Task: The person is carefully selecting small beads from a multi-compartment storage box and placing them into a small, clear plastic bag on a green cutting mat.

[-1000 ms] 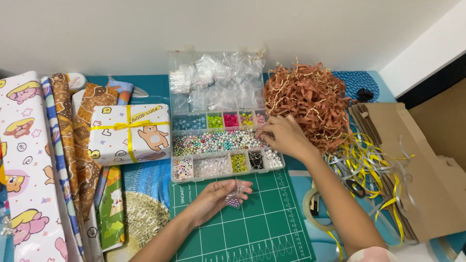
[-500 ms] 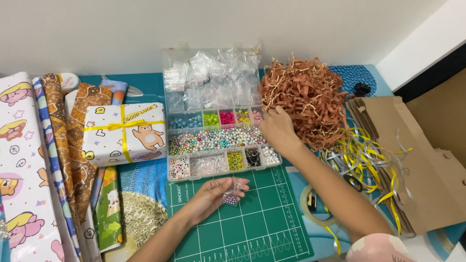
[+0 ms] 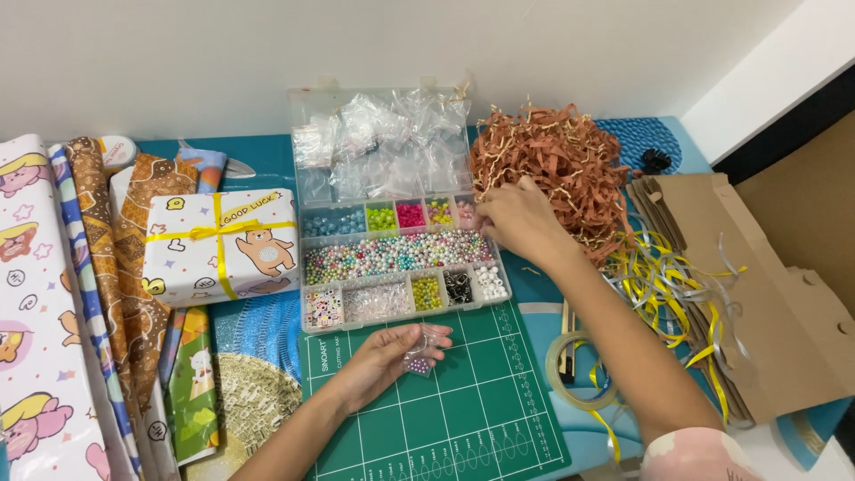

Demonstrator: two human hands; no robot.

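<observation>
On the green cutting mat point(image 3: 445, 410), nearest the person, the left hand point(image 3: 385, 356) lies palm up, its fingers point(image 3: 427, 334) curled loosely around a small clear bag of beads point(image 3: 419, 354). Just beyond the mat's far edge sits the clear bead box point(image 3: 401, 258) (lid open, small plastic bags piled in it). The right hand point(image 3: 517, 223) reaches over the box's far right corner, fingers pinched at the pale pink compartment; what they grip is too small to tell. Right of the box lies brown paper shred point(image 3: 552, 169).
</observation>
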